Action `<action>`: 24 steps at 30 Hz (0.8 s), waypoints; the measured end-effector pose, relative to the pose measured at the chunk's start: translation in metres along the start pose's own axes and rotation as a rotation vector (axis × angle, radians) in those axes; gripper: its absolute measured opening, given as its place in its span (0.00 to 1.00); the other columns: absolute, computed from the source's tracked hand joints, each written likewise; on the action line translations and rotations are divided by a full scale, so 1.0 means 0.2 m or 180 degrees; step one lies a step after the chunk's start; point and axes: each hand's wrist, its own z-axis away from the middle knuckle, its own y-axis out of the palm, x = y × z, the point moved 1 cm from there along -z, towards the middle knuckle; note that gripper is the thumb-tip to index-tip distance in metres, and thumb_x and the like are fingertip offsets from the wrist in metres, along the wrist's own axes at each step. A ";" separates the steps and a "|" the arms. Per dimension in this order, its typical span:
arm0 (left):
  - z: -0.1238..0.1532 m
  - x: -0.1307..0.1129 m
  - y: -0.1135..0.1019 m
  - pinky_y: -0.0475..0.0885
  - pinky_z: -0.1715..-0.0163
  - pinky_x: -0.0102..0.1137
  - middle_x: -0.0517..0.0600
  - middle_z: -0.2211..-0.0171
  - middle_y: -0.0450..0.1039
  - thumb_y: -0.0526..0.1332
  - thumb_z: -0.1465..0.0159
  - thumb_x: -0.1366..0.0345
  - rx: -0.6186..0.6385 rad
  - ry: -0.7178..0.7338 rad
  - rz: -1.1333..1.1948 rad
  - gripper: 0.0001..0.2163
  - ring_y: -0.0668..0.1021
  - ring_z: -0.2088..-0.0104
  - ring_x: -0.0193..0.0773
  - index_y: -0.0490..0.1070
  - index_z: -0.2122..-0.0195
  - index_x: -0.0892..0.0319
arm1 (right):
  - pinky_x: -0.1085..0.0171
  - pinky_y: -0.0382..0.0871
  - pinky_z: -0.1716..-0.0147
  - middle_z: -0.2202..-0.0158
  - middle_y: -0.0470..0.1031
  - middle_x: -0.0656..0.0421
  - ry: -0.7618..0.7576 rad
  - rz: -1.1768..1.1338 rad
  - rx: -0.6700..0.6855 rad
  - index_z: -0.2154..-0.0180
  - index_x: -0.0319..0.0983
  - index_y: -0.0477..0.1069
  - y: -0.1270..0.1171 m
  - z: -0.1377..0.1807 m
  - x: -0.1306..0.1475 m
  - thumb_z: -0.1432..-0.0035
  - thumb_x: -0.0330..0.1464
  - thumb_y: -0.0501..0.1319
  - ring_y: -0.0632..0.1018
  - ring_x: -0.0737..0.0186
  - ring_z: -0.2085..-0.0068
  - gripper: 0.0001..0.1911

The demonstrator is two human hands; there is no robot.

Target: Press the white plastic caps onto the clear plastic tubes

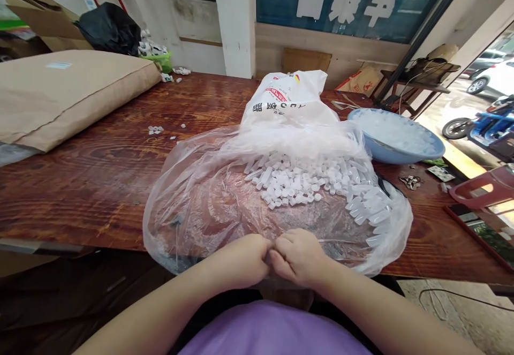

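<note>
My left hand [255,258] and my right hand [299,256] meet at the table's near edge, both closed, knuckles together. Whatever they grip is hidden between the fingers. Under and in front of them spreads a large clear plastic bag [201,194], laid open on the table. On it, beyond my hands, lies a pile of small white plastic caps [287,183]. Translucent pointed nozzle-like tips [367,205] lie to the right of the caps, and some more show at the pile's back left.
A blue basin [397,157] full of translucent pieces stands at the right. Behind the pile is a white printed sack [289,92]. A large brown paper package [72,92] covers the left of the wooden table [92,183]. A pink stool [485,186] stands at far right.
</note>
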 end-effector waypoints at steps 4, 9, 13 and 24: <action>-0.05 0.00 -0.01 0.69 0.68 0.30 0.53 0.65 0.78 0.52 0.45 0.69 -0.0465 -0.0388 -0.0862 0.13 0.78 0.65 0.43 0.75 0.65 0.58 | 0.68 0.54 0.78 0.83 0.59 0.63 0.1807 -0.1555 0.0357 0.82 0.40 0.54 0.09 -0.05 -0.01 0.37 0.41 0.38 0.63 0.68 0.79 0.24; -0.17 0.11 -0.20 0.70 0.65 0.33 0.54 0.66 0.77 0.51 0.41 0.68 -0.0999 -0.0680 -0.1517 0.13 0.78 0.63 0.44 0.74 0.61 0.58 | 0.68 0.58 0.75 0.73 0.69 0.61 0.2172 -0.0765 0.0405 0.69 0.39 0.63 -0.02 -0.13 -0.13 0.37 0.44 0.43 0.70 0.64 0.72 0.18; -0.34 0.26 -0.40 0.65 0.52 0.34 0.55 0.52 0.70 0.49 0.40 0.72 -0.1411 -0.0496 -0.1783 0.18 0.72 0.52 0.43 0.68 0.50 0.58 | 0.66 0.59 0.71 0.59 0.71 0.54 0.2482 0.0601 0.0511 0.59 0.39 0.65 -0.08 -0.15 -0.27 0.37 0.33 0.48 0.74 0.59 0.63 0.10; -0.53 0.36 -0.43 0.65 0.55 0.37 0.63 0.55 0.69 0.47 0.38 0.75 -0.1462 -0.0399 -0.1775 0.14 0.73 0.55 0.48 0.70 0.58 0.67 | 0.62 0.65 0.66 0.57 0.69 0.49 0.2310 0.0731 0.0426 0.57 0.36 0.65 -0.01 -0.13 -0.32 0.38 0.31 0.51 0.75 0.55 0.60 0.10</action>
